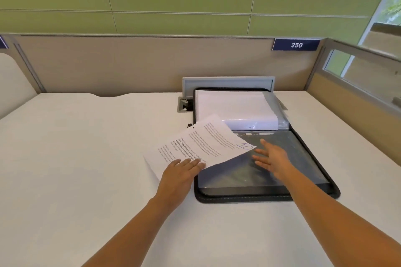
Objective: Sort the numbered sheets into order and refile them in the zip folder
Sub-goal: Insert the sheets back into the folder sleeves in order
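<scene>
Sheet (201, 143) marked "10" in blue ink is held tilted over the left edge of the open zip folder (238, 198), which lies on the white surface (86, 158). The left hand (180, 172) grips the sheet's near edge, fingers flat on top and the thumb out of sight beneath. The right hand (272, 158) is spread, fingers straight, over the clear sleeve (293, 158) in the folder's near half, just beside the sheet's numbered corner. A stack of white pages (234, 106) rests on the folder's far half.
</scene>
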Tool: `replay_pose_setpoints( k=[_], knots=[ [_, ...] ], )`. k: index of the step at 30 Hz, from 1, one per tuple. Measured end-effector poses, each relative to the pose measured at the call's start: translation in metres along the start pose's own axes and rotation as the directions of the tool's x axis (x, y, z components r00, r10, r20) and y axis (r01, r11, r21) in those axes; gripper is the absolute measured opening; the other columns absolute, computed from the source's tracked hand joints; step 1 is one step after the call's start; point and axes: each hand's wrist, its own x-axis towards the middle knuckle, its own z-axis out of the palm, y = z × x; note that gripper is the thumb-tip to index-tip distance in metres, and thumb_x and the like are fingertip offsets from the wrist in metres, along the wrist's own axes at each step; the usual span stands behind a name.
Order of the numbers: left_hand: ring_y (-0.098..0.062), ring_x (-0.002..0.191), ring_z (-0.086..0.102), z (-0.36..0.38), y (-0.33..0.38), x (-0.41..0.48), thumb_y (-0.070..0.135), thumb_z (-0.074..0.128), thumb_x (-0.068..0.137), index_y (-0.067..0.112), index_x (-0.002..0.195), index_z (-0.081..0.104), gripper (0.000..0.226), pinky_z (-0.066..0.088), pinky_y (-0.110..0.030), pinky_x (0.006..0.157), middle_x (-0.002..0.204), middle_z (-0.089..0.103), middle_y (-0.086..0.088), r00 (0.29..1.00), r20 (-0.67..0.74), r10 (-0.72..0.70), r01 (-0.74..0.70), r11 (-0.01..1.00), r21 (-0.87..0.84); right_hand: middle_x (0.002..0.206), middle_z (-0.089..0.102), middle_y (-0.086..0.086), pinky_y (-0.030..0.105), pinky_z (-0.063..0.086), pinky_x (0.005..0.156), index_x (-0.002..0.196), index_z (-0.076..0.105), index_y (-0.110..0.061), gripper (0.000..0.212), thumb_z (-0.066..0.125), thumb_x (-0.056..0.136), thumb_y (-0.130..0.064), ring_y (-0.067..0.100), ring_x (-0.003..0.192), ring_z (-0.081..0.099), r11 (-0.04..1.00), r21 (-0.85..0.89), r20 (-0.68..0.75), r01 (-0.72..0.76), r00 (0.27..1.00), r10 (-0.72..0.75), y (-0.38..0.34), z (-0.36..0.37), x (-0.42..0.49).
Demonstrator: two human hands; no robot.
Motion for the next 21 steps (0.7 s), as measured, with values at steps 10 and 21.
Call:
replay_pose_setpoints(
  k=[10,21],
  knots=[
    [-0.013,0.104,0.066,0.015,0.058,0.034,0.040,0.035,0.099,0.029,0.112,0.068,0.037,0.050,-0.038,0.090,0.112,0.069,0.009,0.995,0.074,0.070,-0.066,0.997,-0.050,0.118,0.059,0.018,0.016,0.048,0.044,0.125,0.049,-0.007,0.041,0.064,0.086,-0.005,0.024,0.082,0.061,0.984,-0.079,-0.314,0.160,0.933,-0.177,-0.004,-0.062,0.007],
    [-0.010,0.145,0.010,0.043,0.103,0.068,0.054,0.016,0.098,0.028,0.147,0.024,0.056,0.006,-0.043,0.117,0.157,0.018,0.009,0.876,0.452,-0.170,0.231,0.969,-0.083,0.129,0.053,0.016,0.043,0.040,0.096,0.140,0.036,-0.011,0.066,0.068,0.082,-0.010,0.033,0.121,0.047,0.901,-0.419,-0.559,0.108,0.752,-0.350,-0.006,-0.194,0.019]
  ],
)
